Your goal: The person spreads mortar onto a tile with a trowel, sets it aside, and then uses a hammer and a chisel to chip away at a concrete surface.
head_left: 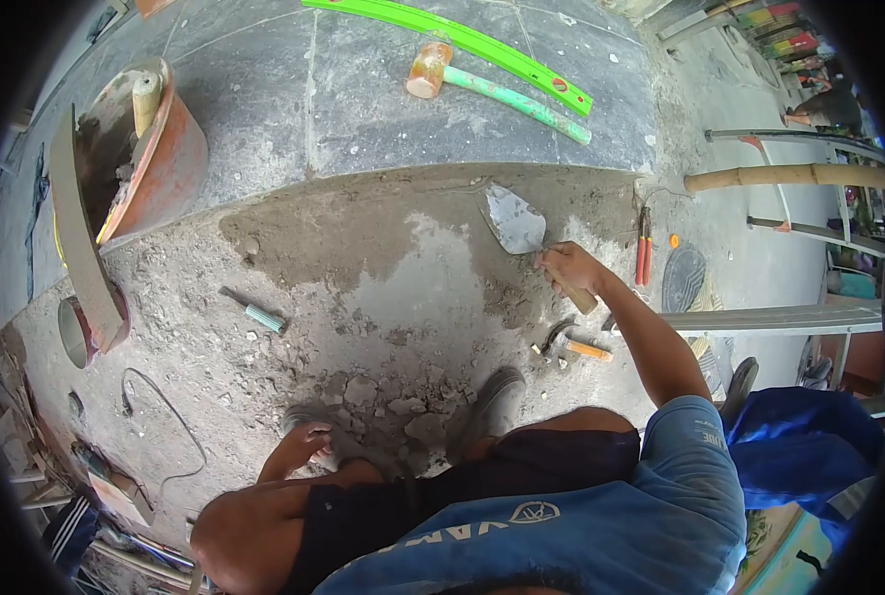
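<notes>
My right hand (571, 270) is wrapped round the wooden handle of a trowel (515, 220). The trowel's metal blade lies over the wet grey patch beside the edge of the tiled floor. Near my knee and shoe, my left hand (308, 443) hangs low with its fingers loosely bent; whether anything is in them is too small to tell. Damp mortar (313, 226) spreads along the tile edge, left of the blade. Broken rubble (403, 402) lies between my shoes.
On the tiles (254, 99) are a mallet (427, 69), a green level (462, 38) and a bucket (179, 149). A chisel (264, 317), a hammer (586, 348) and red-handled pliers (644, 248) lie on the ground. A ladder (779, 319) and a person in blue (799, 446) are at right.
</notes>
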